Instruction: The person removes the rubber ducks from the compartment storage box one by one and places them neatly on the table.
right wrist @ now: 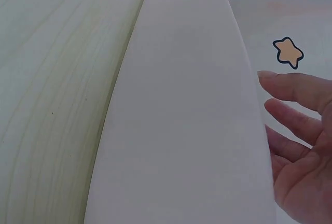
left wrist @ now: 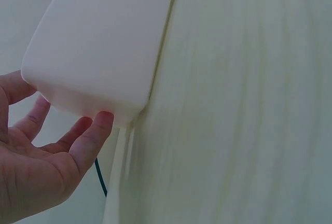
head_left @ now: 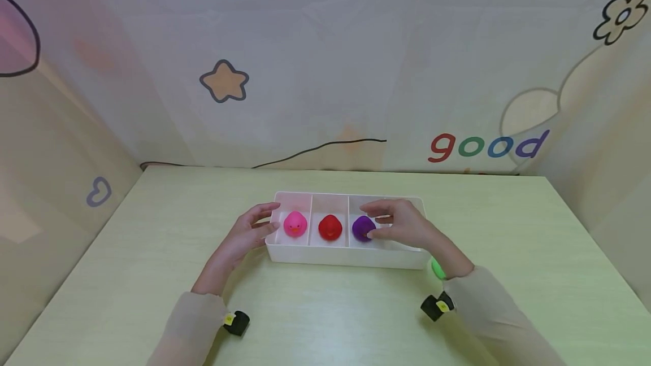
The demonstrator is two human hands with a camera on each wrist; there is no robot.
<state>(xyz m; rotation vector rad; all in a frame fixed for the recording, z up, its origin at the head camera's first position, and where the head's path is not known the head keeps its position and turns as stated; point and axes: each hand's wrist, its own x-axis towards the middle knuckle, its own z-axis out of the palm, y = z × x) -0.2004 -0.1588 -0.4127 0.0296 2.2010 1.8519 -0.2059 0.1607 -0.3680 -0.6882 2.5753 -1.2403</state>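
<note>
Head view: tray (head_left: 346,256) holds pink duck (head_left: 295,223), red duck (head_left: 330,227), purple duck (head_left: 361,229).

R grip (right wrist: 301,141) beside wht box (right wrist: 181,110); lower fingers (right wrist: 286,145) prob. behind edge.

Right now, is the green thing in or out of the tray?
Out: the green thing shows beside the tray, past its front right corner, partly behind the right arm.

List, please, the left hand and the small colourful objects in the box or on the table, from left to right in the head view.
Left hand, pink duck, red duck, purple duck, partly hidden green object.
</note>
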